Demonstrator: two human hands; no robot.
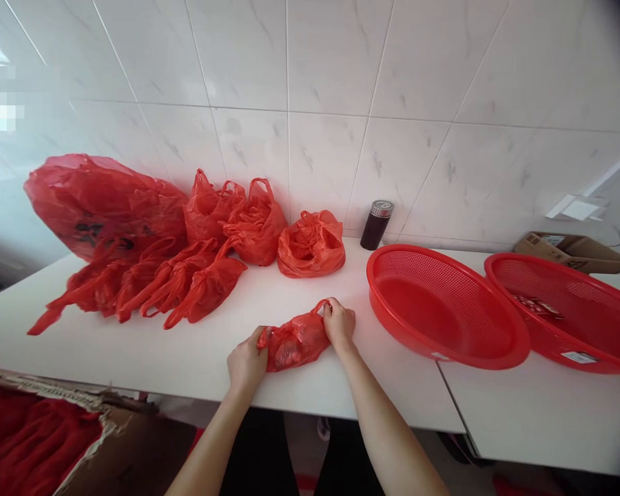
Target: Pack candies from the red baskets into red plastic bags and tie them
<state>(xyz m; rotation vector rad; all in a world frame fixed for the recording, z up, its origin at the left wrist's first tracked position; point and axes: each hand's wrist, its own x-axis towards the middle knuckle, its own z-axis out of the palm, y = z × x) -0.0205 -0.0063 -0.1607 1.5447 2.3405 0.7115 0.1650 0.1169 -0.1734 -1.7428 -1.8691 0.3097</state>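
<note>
A small filled red plastic bag [295, 341] lies near the front edge of the white table [196, 344]. My left hand [246, 363] is closed on the bag's left end. My right hand [338, 324] pinches the bag's handles at its right end. Both hands rest on the table top.
Several tied red bags [180, 282] lie in a row at the left, with a large red bag [103, 203] and upright bags [310, 244] behind them. A dark bottle [376, 224] stands by the tiled wall. Two red mesh baskets [444, 306] [568, 310] sit right. A cardboard box [31, 434] holding red material is lower left.
</note>
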